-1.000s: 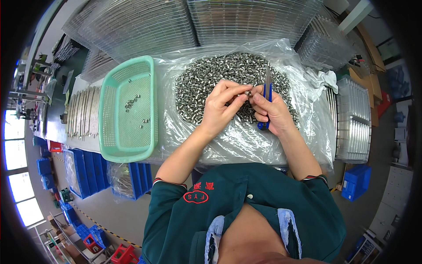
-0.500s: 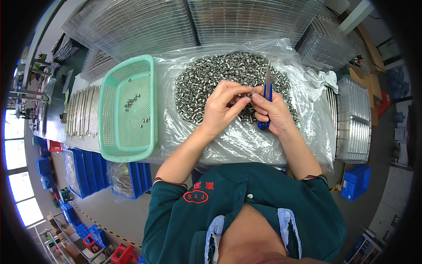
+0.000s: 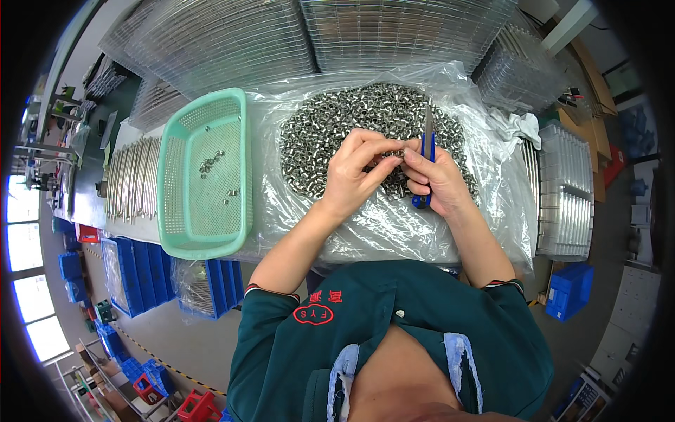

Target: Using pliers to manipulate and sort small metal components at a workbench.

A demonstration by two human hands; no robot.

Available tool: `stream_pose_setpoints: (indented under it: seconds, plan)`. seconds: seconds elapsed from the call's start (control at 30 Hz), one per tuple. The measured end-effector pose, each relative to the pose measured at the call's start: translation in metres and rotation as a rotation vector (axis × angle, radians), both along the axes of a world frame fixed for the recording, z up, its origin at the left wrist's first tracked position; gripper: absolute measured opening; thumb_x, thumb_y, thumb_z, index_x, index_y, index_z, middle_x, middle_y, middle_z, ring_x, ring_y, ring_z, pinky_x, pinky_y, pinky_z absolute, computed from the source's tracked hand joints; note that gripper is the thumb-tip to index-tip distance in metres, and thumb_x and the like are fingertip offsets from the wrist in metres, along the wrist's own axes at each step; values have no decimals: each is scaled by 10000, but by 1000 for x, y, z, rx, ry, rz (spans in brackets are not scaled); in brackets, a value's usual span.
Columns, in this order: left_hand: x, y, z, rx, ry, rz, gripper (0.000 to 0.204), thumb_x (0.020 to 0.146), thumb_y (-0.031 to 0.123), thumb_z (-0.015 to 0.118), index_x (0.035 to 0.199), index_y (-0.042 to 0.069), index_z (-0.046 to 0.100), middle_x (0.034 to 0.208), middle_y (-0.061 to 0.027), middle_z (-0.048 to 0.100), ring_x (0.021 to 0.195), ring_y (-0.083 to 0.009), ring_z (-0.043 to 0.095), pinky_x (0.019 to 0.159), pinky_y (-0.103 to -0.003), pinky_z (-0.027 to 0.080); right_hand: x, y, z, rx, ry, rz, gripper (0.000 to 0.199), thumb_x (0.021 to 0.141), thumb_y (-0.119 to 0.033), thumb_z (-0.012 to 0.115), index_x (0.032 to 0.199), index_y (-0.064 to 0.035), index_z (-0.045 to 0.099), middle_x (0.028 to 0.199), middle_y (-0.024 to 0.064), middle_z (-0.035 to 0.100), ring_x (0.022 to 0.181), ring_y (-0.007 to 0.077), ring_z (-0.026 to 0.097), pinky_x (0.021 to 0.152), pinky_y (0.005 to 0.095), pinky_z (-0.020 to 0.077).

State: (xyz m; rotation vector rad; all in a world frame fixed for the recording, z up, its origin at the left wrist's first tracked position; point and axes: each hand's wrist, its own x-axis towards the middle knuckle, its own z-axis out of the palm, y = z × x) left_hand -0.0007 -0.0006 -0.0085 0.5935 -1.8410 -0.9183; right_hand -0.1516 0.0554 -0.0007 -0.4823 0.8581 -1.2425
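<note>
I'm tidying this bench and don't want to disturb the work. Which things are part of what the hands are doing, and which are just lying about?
In use: left hand pinching a small metal part; right hand gripping the blue-handled tool; heap of metal parts on plastic sheet; green basket holding a few parts.

Lying about: white rag; wire racks; blue bins.

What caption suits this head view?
Left hand pinches a small metal part against a blue-handled tool in the right hand.
</note>
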Motion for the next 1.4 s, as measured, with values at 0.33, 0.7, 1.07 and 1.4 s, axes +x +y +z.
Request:
stream_pose_setpoints:
  seconds: [0.33, 0.7, 1.07, 1.4]
  plan:
    - [1, -1, -1, -43, -29, 7, 198, 719, 40, 673, 910, 38, 621, 841, -63, 521, 676, -129, 558, 559, -234, 490, -1, 1, 0, 4, -9, 48, 179, 849, -142, 564, 967, -10, 538, 681, -46, 466, 496, -6, 363, 380, 133, 281]
    - [1, 0, 0, -42, -35, -7, 226, 731, 30, 659, 952, 42, 617, 855, -66, 518, 691, -126, 558, 571, -225, 492, 1, 1, -1, -7, -8, 36, 151, 849, -168, 573, 922, -43, 531, 695, -32, 484, 496, -9, 363, 382, 129, 282]
    - [1, -2, -1, 32, -1, -28, 249, 752, 34, 638, 998, 51, 606, 860, -61, 556, 696, -113, 559, 570, -219, 465, 0, 0, 2, -89, 82, -17, 183, 797, -89, 623, 963, -40, 565, 726, -31, 496, 520, -7, 393, 394, 134, 281]
    - [0, -1, -3, 126, 43, -14, 178, 769, 40, 624, 946, 37, 605, 855, -68, 580, 681, -112, 561, 554, -215, 454, 8, 3, 5, -226, 360, -139, 196, 762, -87, 659, 932, -14, 592, 768, -13, 529, 566, 8, 411, 493, 147, 326]
